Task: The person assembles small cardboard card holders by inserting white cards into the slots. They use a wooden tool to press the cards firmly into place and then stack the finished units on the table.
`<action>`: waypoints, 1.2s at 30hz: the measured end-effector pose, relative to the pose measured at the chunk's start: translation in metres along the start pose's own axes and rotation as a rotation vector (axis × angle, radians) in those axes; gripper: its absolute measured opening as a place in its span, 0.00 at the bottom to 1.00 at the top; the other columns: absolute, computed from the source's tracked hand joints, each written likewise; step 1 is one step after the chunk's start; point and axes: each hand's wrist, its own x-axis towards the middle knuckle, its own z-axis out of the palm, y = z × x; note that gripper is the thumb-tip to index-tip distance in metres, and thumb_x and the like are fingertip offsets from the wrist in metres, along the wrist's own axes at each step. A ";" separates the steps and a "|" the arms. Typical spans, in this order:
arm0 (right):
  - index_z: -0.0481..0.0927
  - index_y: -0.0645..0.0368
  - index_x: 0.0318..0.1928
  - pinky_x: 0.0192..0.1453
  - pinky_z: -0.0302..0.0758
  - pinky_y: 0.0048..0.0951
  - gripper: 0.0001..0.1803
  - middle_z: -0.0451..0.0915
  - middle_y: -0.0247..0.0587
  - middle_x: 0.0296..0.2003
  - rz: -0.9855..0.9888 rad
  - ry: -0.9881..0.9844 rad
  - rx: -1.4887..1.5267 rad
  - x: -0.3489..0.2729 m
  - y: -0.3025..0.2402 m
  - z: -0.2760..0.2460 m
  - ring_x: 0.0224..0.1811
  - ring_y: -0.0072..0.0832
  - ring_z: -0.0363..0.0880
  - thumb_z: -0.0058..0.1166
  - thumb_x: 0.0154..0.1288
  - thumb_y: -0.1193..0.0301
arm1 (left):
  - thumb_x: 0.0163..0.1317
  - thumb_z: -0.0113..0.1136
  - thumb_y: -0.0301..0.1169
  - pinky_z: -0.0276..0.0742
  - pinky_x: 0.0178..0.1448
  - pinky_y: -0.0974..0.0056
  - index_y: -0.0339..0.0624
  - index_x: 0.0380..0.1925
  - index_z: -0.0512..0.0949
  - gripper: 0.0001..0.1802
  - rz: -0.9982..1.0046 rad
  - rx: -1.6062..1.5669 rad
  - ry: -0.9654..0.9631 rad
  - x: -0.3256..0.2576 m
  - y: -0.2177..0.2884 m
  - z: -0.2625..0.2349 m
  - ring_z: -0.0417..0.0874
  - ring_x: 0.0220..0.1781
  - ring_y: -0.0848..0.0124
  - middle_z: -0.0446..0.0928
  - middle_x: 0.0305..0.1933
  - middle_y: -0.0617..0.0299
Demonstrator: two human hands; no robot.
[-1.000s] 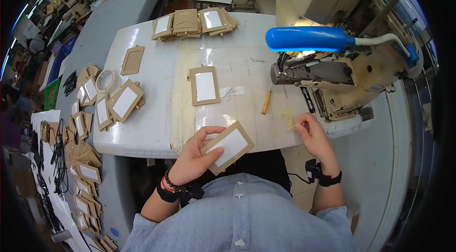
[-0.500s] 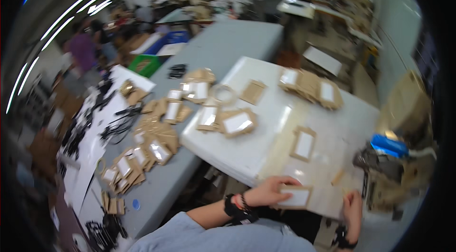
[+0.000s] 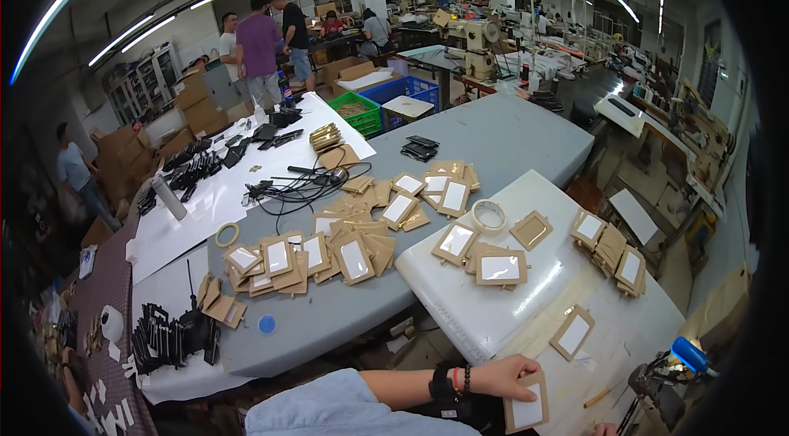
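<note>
Your left hand point(image 3: 500, 376) had hold of a tan, flat, rectangular card holder with a white window panel point(image 3: 528, 408), thumb over the front near its upper edge, other fingers mostly hidden. It was over the near edge of the glossy white tabletop point(image 3: 456, 300), tilted. Your right hand point(image 3: 606, 429) barely showed at the lower edge; couldn't tell whether it gripped anything.

Handling, by the look of it: light, thin, fairly stiff, leather-like; not fragile, though the border could probably crease. The window looked slick and likely to smudge, so the tan border was the better place to hold, pinched at an edge or corner.

Just beyond lay a second tan holder with a white window point(image 3: 573, 332), flat. A slim wooden-handled tool point(image 3: 597, 397) lay to the right, near a blue lamp head point(image 3: 689, 355). Farther off: a small pile of tan holders point(image 3: 500, 268), a pale roll of tape point(image 3: 490, 216), and a bigger tan heap point(image 3: 355, 260) on the grey table point(image 3: 509, 148).
</note>
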 end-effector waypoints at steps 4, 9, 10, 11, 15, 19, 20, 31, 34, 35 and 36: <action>0.81 0.66 0.44 0.39 0.73 0.26 0.12 0.81 0.40 0.33 -0.021 -0.369 0.538 -0.010 -0.046 0.013 0.35 0.24 0.76 0.50 0.71 0.70 | 0.56 0.66 0.38 0.68 0.34 0.68 0.37 0.40 0.76 0.18 0.082 0.058 -0.072 0.012 -0.003 0.020 0.71 0.29 0.78 0.74 0.27 0.64; 0.79 0.64 0.34 0.31 0.67 0.20 0.09 0.76 0.30 0.23 0.020 -0.602 0.755 -0.018 -0.065 0.027 0.26 0.16 0.71 0.53 0.69 0.70 | 0.50 0.68 0.36 0.73 0.40 0.65 0.36 0.45 0.76 0.23 0.214 0.085 -0.018 0.027 0.005 0.042 0.78 0.35 0.69 0.79 0.34 0.56; 0.78 0.62 0.32 0.29 0.66 0.19 0.09 0.75 0.29 0.21 0.026 -0.572 0.825 -0.019 -0.068 0.030 0.23 0.16 0.70 0.53 0.69 0.70 | 0.52 0.68 0.37 0.72 0.38 0.67 0.37 0.46 0.75 0.23 0.268 0.088 0.054 0.030 -0.007 0.044 0.75 0.33 0.73 0.77 0.33 0.59; 0.78 0.61 0.32 0.29 0.66 0.19 0.09 0.75 0.30 0.21 0.060 -0.556 0.851 -0.018 -0.068 0.029 0.23 0.16 0.70 0.53 0.70 0.70 | 0.55 0.67 0.38 0.70 0.36 0.69 0.38 0.47 0.74 0.23 0.311 0.090 0.109 0.031 0.001 0.046 0.73 0.32 0.77 0.76 0.31 0.62; 0.78 0.62 0.35 0.30 0.68 0.18 0.11 0.78 0.33 0.24 0.165 -0.406 0.990 -0.016 -0.051 0.040 0.24 0.17 0.73 0.52 0.71 0.67 | 0.63 0.64 0.38 0.75 0.43 0.73 0.39 0.57 0.70 0.26 -0.158 -0.409 -0.051 0.028 -0.010 0.045 0.77 0.40 0.79 0.77 0.41 0.63; 0.77 0.66 0.33 0.25 0.73 0.19 0.11 0.80 0.39 0.21 0.272 -0.214 1.075 -0.016 -0.055 0.060 0.20 0.21 0.77 0.52 0.70 0.70 | 0.68 0.58 0.37 0.81 0.41 0.72 0.38 0.59 0.69 0.24 -0.295 -0.330 -0.277 0.018 -0.012 0.039 0.78 0.43 0.79 0.78 0.46 0.62; 0.78 0.67 0.36 0.27 0.74 0.19 0.10 0.80 0.38 0.23 0.258 -0.248 1.065 -0.018 -0.056 0.063 0.21 0.19 0.77 0.52 0.70 0.71 | 0.69 0.57 0.37 0.81 0.41 0.72 0.37 0.59 0.69 0.23 -0.317 -0.359 -0.283 0.017 -0.013 0.038 0.79 0.43 0.78 0.78 0.47 0.61; 0.78 0.66 0.45 0.33 0.73 0.18 0.11 0.82 0.36 0.31 0.219 -0.368 1.111 -0.019 -0.073 0.032 0.29 0.17 0.78 0.54 0.70 0.70 | 0.70 0.55 0.35 0.79 0.39 0.72 0.35 0.53 0.72 0.17 -0.291 -0.191 -0.338 0.009 0.029 0.026 0.81 0.36 0.79 0.80 0.40 0.61; 0.78 0.65 0.44 0.31 0.73 0.18 0.11 0.81 0.36 0.30 0.284 -0.286 1.270 -0.015 -0.073 0.039 0.27 0.19 0.78 0.54 0.71 0.68 | 0.69 0.57 0.35 0.81 0.47 0.69 0.33 0.56 0.70 0.21 -0.331 -0.164 -0.203 0.018 0.028 0.028 0.82 0.41 0.76 0.80 0.45 0.59; 0.78 0.65 0.44 0.31 0.73 0.18 0.12 0.81 0.36 0.30 0.303 -0.262 1.287 -0.015 -0.071 0.045 0.27 0.19 0.78 0.53 0.71 0.68 | 0.69 0.57 0.35 0.81 0.48 0.68 0.34 0.57 0.70 0.21 -0.324 -0.229 -0.193 0.017 0.022 0.031 0.82 0.43 0.75 0.79 0.46 0.59; 0.78 0.66 0.44 0.31 0.73 0.18 0.12 0.81 0.37 0.29 0.322 -0.238 1.304 -0.015 -0.068 0.053 0.26 0.19 0.78 0.53 0.71 0.67 | 0.69 0.57 0.36 0.81 0.50 0.67 0.34 0.57 0.70 0.22 -0.317 -0.294 -0.183 0.016 0.013 0.033 0.81 0.45 0.75 0.79 0.48 0.58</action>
